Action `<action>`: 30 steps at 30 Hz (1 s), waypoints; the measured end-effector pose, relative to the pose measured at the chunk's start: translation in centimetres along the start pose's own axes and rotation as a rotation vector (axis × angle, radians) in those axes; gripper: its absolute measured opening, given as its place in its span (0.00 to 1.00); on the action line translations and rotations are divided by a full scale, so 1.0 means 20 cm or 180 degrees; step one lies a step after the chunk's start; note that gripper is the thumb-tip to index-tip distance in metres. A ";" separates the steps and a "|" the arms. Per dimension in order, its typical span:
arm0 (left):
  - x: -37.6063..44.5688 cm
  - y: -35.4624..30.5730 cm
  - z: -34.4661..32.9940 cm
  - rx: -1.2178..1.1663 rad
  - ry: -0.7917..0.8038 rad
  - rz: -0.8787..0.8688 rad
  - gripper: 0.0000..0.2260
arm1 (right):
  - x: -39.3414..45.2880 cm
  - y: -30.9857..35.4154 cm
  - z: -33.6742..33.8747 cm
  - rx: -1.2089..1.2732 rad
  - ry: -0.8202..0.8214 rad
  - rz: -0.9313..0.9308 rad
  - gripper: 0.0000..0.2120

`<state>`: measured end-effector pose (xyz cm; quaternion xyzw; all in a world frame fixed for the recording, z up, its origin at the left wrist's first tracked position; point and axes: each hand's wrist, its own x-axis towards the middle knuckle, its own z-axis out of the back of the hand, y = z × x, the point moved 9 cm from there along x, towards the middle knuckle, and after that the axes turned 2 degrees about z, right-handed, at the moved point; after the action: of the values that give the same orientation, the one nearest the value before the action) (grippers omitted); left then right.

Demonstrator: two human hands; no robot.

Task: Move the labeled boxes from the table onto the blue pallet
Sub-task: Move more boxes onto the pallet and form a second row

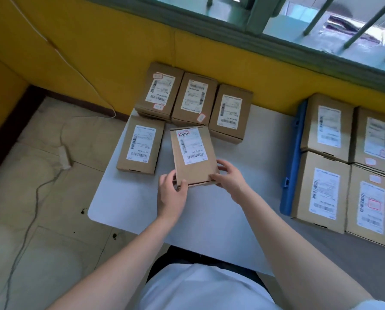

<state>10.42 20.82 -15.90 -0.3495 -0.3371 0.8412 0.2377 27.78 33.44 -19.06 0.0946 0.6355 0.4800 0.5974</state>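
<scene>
A brown cardboard box with a white shipping label (pixel 192 153) is near the middle of the white table (pixel 124 204), its near end gripped from both sides. My left hand (pixel 171 191) holds its near left corner and my right hand (pixel 228 175) its near right corner. Another labeled box (pixel 140 145) lies to its left. Three more labeled boxes (pixel 195 98) stand in a row at the table's far edge. The blue pallet (pixel 293 157) lies at the right, carrying several labeled boxes (pixel 325 128).
A yellow wall (pixel 97 52) runs behind the table, with a barred window (pixel 321 21) above. On the tiled floor at the left lie a white cable and power strip (pixel 64 156). My white shirt fills the bottom of the view.
</scene>
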 end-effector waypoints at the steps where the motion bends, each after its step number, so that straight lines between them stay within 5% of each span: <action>1: -0.04 -0.03 -0.01 -0.0052 -0.0066 -0.0048 0.14 | -0.04 0.01 0.05 0.0005 -0.0003 0.0056 0.23; 14: -0.59 -0.46 -0.43 -0.0608 -0.0605 -0.0526 0.08 | -0.43 -0.16 0.74 0.0514 0.0275 0.0077 0.18; 22: -1.04 -1.02 -0.89 -0.0836 -0.0943 -0.1400 0.15 | -0.62 -0.11 1.50 0.0905 0.0323 0.1010 0.20; 30: -1.37 -1.62 -1.73 -0.0469 -0.0077 -0.1795 0.07 | -0.85 -0.28 2.63 0.1299 -0.0420 0.1383 0.20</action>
<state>59.25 38.63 1.41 -0.2483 -0.4840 0.7193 0.4321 79.66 44.89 -2.66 0.3773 0.6435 0.4517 0.4894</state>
